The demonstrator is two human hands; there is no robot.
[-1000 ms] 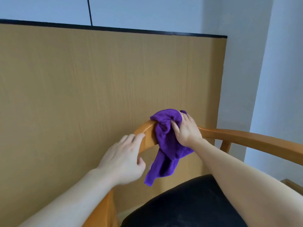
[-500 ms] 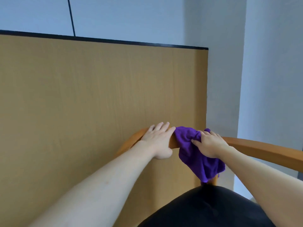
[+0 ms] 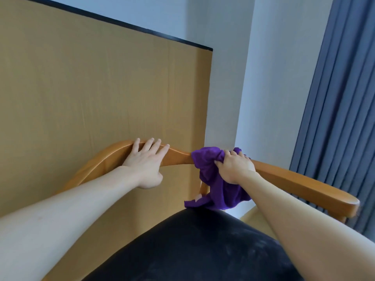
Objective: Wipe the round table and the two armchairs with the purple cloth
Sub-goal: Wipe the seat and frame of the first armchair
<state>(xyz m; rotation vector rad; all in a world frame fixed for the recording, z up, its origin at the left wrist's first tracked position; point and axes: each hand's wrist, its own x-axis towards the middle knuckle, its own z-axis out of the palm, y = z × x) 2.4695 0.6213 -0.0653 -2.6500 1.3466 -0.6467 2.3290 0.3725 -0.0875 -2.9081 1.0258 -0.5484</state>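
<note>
Landmark: the armchair's curved wooden rail; all places given from it.

1. Black seat cushion, nearest me, below the rail.
2. My left hand, flat on the rail at its bend, fingers straight and slightly spread, holding nothing, bracing the chair.
3. My right hand, just right of the left along the rail, fingers curled into the bunched purple cloth, pressing it over the wood. The cloth's tail hangs under the rail down to the cushion's back edge.
4. Tan wall panel, behind the rail; grey curtain, behind the rail's right end.

Handling note, my judgement: wrap the cloth around the rail, keep the left hand bracing, and draw steadily toward the right armrest tip. The round table and second armchair are out of sight.
</note>
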